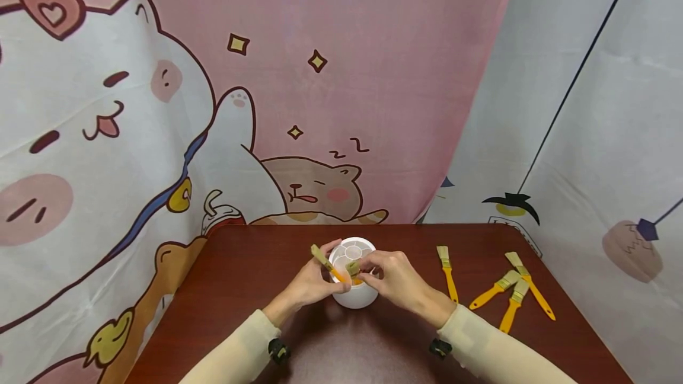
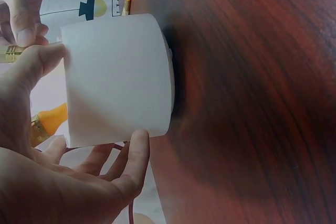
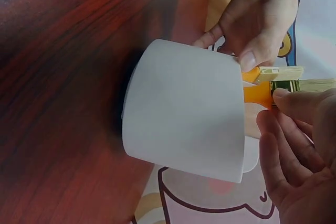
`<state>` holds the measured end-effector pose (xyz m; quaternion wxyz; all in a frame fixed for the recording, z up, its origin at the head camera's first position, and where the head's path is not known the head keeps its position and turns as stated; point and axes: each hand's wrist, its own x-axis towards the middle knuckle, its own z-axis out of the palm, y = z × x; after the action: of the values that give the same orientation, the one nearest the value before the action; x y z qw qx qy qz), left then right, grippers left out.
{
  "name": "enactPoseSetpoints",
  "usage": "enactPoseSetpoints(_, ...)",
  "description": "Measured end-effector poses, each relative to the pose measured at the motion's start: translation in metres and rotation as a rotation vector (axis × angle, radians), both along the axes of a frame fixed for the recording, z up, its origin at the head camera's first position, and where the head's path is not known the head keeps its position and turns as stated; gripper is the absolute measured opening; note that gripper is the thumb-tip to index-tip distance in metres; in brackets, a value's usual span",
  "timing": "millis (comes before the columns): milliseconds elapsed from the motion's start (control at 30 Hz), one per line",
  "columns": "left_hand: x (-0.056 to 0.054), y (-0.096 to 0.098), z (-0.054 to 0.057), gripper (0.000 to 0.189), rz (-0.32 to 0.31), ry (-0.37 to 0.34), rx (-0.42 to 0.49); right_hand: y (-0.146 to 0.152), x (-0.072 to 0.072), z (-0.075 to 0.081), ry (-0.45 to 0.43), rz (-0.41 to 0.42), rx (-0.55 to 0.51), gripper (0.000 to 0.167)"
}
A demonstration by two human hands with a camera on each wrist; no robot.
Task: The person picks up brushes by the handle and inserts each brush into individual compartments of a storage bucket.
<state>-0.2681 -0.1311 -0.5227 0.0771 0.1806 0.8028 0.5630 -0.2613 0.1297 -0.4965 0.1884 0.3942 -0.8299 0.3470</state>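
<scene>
A white round organizer with a divided top stands upright on the table in the head view. My left hand grips its left side, thumb at the rim and fingers about the wall, as the left wrist view confirms. One paintbrush stands tilted in it, bristles up, beside the left thumb. My right hand pinches a second paintbrush near its metal band, bristles up, with the orange handle down past the rim. The handle's lower end is hidden inside the organizer.
Several yellow-handled paintbrushes lie on the right of the dark wooden table: one paintbrush by itself, the others in a loose, partly overlapping group with a paintbrush at its right. A printed curtain hangs behind the table.
</scene>
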Motion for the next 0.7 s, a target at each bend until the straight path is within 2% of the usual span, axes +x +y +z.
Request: enactPoseSetpoints(700,-0.0032,-0.0031,-0.0021,0.108,-0.048,-0.01,0.012,-0.0043,0.0059,-0.0084,-0.007,0.004,0.034,0.019)
